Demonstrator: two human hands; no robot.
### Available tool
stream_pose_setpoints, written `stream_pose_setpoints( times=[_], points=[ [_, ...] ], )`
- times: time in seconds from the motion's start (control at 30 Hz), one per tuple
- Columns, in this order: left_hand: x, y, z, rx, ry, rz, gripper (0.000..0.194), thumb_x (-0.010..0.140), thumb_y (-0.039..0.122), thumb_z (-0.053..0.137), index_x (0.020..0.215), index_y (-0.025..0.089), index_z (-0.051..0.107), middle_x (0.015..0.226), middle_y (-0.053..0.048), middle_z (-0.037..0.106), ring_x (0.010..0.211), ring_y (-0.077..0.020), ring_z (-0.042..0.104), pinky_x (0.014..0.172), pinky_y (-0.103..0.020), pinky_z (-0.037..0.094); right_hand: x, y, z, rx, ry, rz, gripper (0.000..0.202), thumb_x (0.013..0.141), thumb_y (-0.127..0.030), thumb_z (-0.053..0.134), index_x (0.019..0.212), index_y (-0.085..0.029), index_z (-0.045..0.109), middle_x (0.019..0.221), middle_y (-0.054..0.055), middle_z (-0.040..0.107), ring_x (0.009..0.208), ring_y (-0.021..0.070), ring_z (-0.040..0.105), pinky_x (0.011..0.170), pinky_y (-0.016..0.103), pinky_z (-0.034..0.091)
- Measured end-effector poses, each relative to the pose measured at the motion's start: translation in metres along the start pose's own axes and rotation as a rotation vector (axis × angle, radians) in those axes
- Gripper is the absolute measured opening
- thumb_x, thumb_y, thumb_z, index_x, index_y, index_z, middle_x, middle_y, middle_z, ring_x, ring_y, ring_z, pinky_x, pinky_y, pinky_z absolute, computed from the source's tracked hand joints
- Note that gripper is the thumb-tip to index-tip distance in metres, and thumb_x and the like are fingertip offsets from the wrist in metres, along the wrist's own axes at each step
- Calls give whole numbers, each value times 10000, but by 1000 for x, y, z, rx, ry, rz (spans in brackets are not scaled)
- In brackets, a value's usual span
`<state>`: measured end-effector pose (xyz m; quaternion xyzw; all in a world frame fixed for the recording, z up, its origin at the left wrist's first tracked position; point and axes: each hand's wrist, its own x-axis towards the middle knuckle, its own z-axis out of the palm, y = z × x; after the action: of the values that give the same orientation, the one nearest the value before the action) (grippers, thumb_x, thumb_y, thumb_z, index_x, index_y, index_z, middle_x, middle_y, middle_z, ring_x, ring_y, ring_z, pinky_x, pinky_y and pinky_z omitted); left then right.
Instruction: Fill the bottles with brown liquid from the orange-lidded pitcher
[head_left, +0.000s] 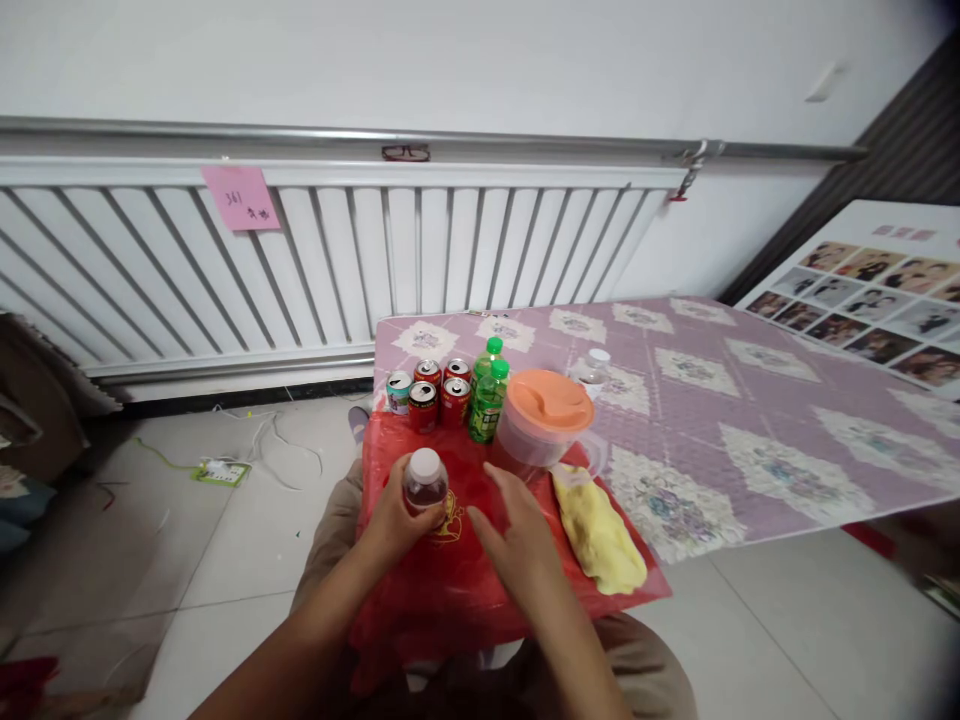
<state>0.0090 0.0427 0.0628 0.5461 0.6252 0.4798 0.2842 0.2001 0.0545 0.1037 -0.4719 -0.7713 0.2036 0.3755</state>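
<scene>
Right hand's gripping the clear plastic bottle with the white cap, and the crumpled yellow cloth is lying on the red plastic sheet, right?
Wrong hand. The head view shows the left hand gripping the clear plastic bottle with the white cap; the right hand is open beside it, not touching it. The crumpled yellow cloth does lie on the red plastic sheet.

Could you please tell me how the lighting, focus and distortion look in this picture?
In the head view, the right-hand corners darken, the radiator fins fan out towards the top from apparent wide-angle distortion, the red sheet has a mild sheen, and small details on the photo board are soft.
</scene>
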Motion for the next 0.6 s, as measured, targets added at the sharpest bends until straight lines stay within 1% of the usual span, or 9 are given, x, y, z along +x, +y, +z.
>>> stream_pose_setpoints(
  times=[0.1,0.2,0.3,0.4,0.5,0.6],
  points=[
    [0,-3,0,-5,7,30,672,685,253,725,1283,188,425,1241,-95,608,1127,-243,616,992,-379,489,17,-29,16,80,-30,-27,504,862,-321,579,1342,-177,517,1331,145,590,1242,276,544,1059,479,438],
    [0,-5,1,-43,-12,67,673,707,271,705,1305,172,411,1262,-111,598,1140,-254,610,989,-396,496,31,-43,27,127,-52,-29,559,851,-322,579,1375,-147,497,1365,158,562,1282,283,502,1091,488,396],
    [0,-7,1,-84,-18,98,672,719,281,695,1313,144,411,1293,-135,576,1174,-275,589,1007,-421,491,41,-46,36,157,-92,7,595,841,-340,578,1388,-124,488,1384,170,546,1299,290,482,1102,494,373],
    [0,-6,0,-130,-31,101,685,709,256,702,1316,134,408,1294,-147,574,1170,-292,588,1006,-448,493,44,-44,44,176,-120,53,551,820,-329,580,1328,-119,545,1323,166,593,1249,292,521,1078,488,392],
    [0,-4,0,-186,-46,120,668,704,219,693,1304,138,409,1288,-150,576,1157,-290,594,998,-452,500,44,-44,48,189,-112,98,500,801,-327,581,1263,-135,589,1273,151,628,1198,293,555,1053,488,412],
    [1,-3,0,-228,-51,122,667,701,211,688,1303,150,407,1290,-149,572,1145,-281,599,980,-438,516,44,-46,49,192,-91,129,479,786,-335,584,1231,-160,602,1268,138,635,1186,293,563,1048,488,413]
  ],
)
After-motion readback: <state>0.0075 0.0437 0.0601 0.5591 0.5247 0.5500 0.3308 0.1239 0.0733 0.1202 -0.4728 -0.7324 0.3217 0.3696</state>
